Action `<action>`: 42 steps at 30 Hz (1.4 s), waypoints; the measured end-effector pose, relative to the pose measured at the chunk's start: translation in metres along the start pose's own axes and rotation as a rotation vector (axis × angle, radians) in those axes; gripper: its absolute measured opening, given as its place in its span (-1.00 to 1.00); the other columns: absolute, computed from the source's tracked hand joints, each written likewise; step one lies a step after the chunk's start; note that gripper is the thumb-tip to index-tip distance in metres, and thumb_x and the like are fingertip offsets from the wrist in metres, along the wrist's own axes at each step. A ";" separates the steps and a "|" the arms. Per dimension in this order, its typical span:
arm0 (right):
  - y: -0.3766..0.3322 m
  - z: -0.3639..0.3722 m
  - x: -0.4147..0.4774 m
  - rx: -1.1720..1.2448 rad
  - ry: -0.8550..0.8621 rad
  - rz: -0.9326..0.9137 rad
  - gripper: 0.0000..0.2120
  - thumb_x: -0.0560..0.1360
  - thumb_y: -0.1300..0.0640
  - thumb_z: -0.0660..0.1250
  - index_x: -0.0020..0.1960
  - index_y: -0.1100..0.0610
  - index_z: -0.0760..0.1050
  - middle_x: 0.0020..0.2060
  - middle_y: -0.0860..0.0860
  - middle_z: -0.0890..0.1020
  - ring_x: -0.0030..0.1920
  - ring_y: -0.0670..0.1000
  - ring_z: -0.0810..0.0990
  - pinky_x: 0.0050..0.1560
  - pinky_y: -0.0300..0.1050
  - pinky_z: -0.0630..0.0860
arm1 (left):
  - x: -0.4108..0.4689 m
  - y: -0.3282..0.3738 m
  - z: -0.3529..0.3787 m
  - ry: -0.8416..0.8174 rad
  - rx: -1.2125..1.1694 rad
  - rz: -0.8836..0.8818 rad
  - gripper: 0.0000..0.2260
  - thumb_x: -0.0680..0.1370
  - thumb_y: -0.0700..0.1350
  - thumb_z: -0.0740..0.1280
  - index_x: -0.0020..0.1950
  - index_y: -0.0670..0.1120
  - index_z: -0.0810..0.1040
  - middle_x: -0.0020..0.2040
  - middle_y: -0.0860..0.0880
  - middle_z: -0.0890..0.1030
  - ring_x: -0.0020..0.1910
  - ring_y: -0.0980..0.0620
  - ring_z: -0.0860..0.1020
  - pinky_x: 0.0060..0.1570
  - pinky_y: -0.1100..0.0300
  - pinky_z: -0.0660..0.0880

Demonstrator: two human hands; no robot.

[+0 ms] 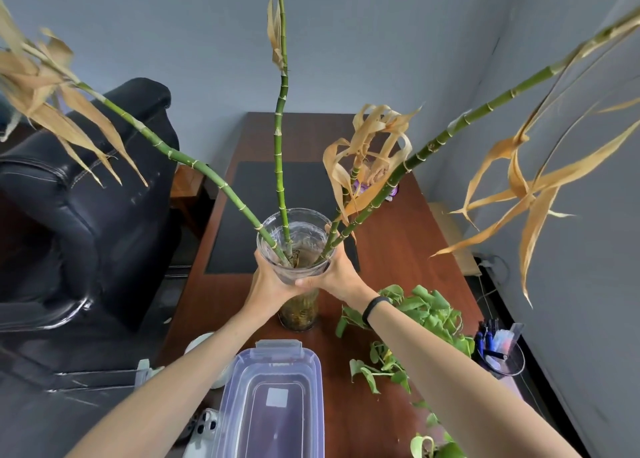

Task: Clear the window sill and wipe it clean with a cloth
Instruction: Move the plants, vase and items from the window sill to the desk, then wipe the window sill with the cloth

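Note:
A tall clear glass vase [294,229] holds several long green bamboo stalks [282,118] with dry yellow leaves. The vase stands over the brown wooden desk [398,249], its base at the desk surface or just above it; I cannot tell which. My left hand [268,281] grips the vase's left side just below the rim. My right hand [337,274] grips its right side, thumb across the front. A black band sits on my right wrist. No window sill or cloth shows in this view.
A clear plastic lidded box [273,398] lies at the desk's near edge, a phone [204,426] left of it. A leafy green pothos [415,322] sprawls at the right. A pen holder [498,350] stands far right. A black mat [270,198] lies further back, a black armchair [86,198] at the left.

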State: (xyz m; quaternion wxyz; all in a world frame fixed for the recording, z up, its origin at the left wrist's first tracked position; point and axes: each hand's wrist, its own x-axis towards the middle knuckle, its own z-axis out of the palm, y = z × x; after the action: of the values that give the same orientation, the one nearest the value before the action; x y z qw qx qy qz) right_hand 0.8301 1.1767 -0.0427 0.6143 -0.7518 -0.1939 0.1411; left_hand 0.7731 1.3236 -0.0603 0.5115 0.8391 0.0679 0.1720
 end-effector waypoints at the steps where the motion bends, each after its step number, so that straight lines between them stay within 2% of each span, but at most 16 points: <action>1: -0.001 0.001 0.000 -0.005 0.001 -0.001 0.02 0.19 0.33 0.61 0.44 0.07 0.06 0.31 -0.01 0.41 0.27 -0.20 0.43 0.23 -0.42 0.37 | 0.000 0.000 -0.001 0.005 -0.001 0.004 0.13 0.14 0.01 0.65 0.47 -0.01 -0.03 0.37 -0.07 0.35 0.29 0.06 0.43 0.08 0.41 0.43; 8: -0.003 0.003 -0.001 -0.036 -0.011 -0.004 0.07 0.17 0.28 0.63 0.46 0.10 0.02 0.34 0.02 0.39 0.34 -0.09 0.40 0.37 -0.13 0.36 | -0.003 0.004 -0.004 -0.015 -0.031 -0.036 0.12 0.13 0.02 0.66 0.45 0.06 -0.03 0.36 -0.06 0.38 0.27 0.05 0.45 0.13 0.26 0.49; 10: -0.004 0.004 0.001 -0.061 -0.029 -0.023 0.12 0.15 0.26 0.63 0.47 0.12 -0.03 0.36 0.04 0.36 0.36 -0.08 0.38 0.37 -0.14 0.35 | -0.004 0.005 -0.004 -0.026 -0.033 -0.059 0.11 0.13 0.00 0.66 0.44 0.04 -0.02 0.35 -0.04 0.38 0.27 0.07 0.44 0.15 0.21 0.49; 12: -0.007 0.005 -0.001 -0.082 -0.030 -0.020 0.13 0.14 0.24 0.64 0.47 0.15 -0.03 0.36 0.05 0.35 0.35 -0.09 0.38 0.35 -0.22 0.36 | -0.005 0.006 -0.005 -0.035 -0.042 -0.072 0.10 0.13 -0.02 0.66 0.44 -0.03 0.00 0.34 -0.03 0.38 0.26 0.08 0.44 0.17 0.17 0.50; 16: -0.013 0.008 -0.012 -0.082 0.010 0.055 -0.07 0.25 0.30 0.58 0.41 0.12 0.05 0.21 -0.12 0.38 0.15 -0.25 0.44 0.14 -0.47 0.41 | -0.006 0.008 -0.006 -0.057 -0.058 -0.124 0.09 0.15 0.00 0.65 0.45 0.00 -0.02 0.35 -0.03 0.38 0.26 0.08 0.43 0.12 0.23 0.47; 18: -0.012 0.008 -0.019 -0.119 0.051 0.108 -0.11 0.30 0.25 0.55 0.45 0.14 0.07 0.19 -0.11 0.41 0.13 -0.19 0.45 0.16 -0.34 0.45 | -0.007 0.011 -0.005 -0.076 -0.052 -0.197 0.04 0.18 0.02 0.63 0.44 -0.03 0.01 0.34 -0.02 0.38 0.26 0.06 0.42 0.09 0.25 0.43; 20: -0.010 0.006 -0.027 -0.212 0.071 0.164 -0.17 0.35 0.19 0.53 0.46 0.15 0.11 0.22 0.03 0.45 0.11 -0.04 0.50 0.13 -0.19 0.47 | -0.009 0.010 -0.004 -0.078 -0.003 -0.273 -0.08 0.24 -0.01 0.61 0.39 -0.12 0.10 0.29 0.00 0.38 0.23 0.06 0.40 0.09 0.24 0.38; 22: -0.007 0.003 -0.035 -0.317 0.076 0.244 -0.31 0.40 0.17 0.48 0.43 0.18 0.23 0.23 0.11 0.47 0.12 0.04 0.54 0.04 -0.25 0.42 | -0.013 0.003 -0.003 -0.080 0.111 -0.319 -0.26 0.32 -0.09 0.56 0.34 -0.14 0.20 0.27 -0.07 0.39 0.24 -0.01 0.40 0.11 0.21 0.36; 25: -0.002 -0.004 -0.049 -0.434 0.109 0.272 -0.52 0.44 0.17 0.43 0.32 0.21 0.43 0.18 0.12 0.55 0.19 0.06 0.52 0.03 -0.31 0.35 | -0.022 -0.004 -0.003 -0.085 0.228 -0.431 -0.46 0.41 -0.16 0.47 0.32 -0.17 0.35 0.25 -0.17 0.46 0.21 -0.10 0.46 0.05 0.16 0.39; 29: -0.002 -0.017 -0.074 -0.499 0.126 0.265 -0.69 0.45 0.21 0.40 0.19 0.21 0.54 0.08 0.14 0.61 0.13 0.09 0.56 0.07 -0.24 0.39 | -0.027 0.005 0.002 -0.094 0.086 -0.658 -0.57 0.45 -0.18 0.43 0.29 -0.24 0.45 0.20 -0.18 0.54 0.15 -0.16 0.53 0.15 0.00 0.50; 31: -0.006 -0.027 -0.087 -0.525 0.125 0.249 -0.71 0.45 0.24 0.38 0.17 0.21 0.55 0.05 0.16 0.62 0.10 0.10 0.57 0.08 -0.21 0.41 | -0.032 0.015 0.008 -0.072 0.033 -0.718 -0.66 0.47 -0.20 0.39 0.21 -0.25 0.50 0.14 -0.20 0.58 0.09 -0.15 0.57 0.11 -0.06 0.54; 33: -0.009 -0.039 -0.104 -0.534 0.131 0.234 -0.72 0.46 0.25 0.36 0.16 0.23 0.56 0.05 0.16 0.62 0.09 0.10 0.57 0.06 -0.21 0.41 | -0.044 0.029 0.018 -0.094 0.104 -0.662 -0.75 0.48 -0.21 0.36 0.13 -0.25 0.55 0.10 -0.20 0.60 0.08 -0.17 0.57 0.11 -0.02 0.54; 36: -0.012 -0.063 -0.136 -0.528 0.156 0.232 -0.73 0.46 0.24 0.34 0.15 0.23 0.57 0.03 0.16 0.63 0.07 0.11 0.58 0.03 -0.20 0.43 | -0.074 0.060 0.040 -0.119 0.248 -0.473 -0.73 0.49 -0.24 0.33 0.18 -0.21 0.55 0.14 -0.15 0.58 0.16 -0.16 0.51 0.07 0.19 0.42; 40: -0.012 -0.110 -0.201 -0.521 0.221 0.230 -0.74 0.48 0.26 0.29 0.15 0.22 0.59 0.03 0.14 0.65 -0.01 0.07 0.60 -0.14 -0.29 0.37 | -0.119 0.099 0.083 -0.178 0.256 -0.301 -0.76 0.50 -0.28 0.29 0.15 -0.20 0.55 0.13 -0.17 0.58 0.15 -0.12 0.52 0.11 0.15 0.42; 42: -0.011 -0.142 -0.242 -0.530 0.290 0.254 -0.75 0.48 0.23 0.30 0.14 0.23 0.58 0.02 0.15 0.65 0.04 0.09 0.60 -0.13 -0.26 0.38 | -0.142 0.125 0.115 -0.219 0.288 -0.224 -0.77 0.51 -0.26 0.29 0.15 -0.17 0.55 0.12 -0.15 0.59 0.15 -0.11 0.52 0.15 0.10 0.45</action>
State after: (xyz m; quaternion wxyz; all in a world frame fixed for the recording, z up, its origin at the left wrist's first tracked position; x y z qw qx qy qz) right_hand 0.6784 0.9427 -0.0091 0.3961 -0.9159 -0.0390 0.0524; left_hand 0.6739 1.1275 -0.0291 0.4065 0.9045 0.1288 0.0105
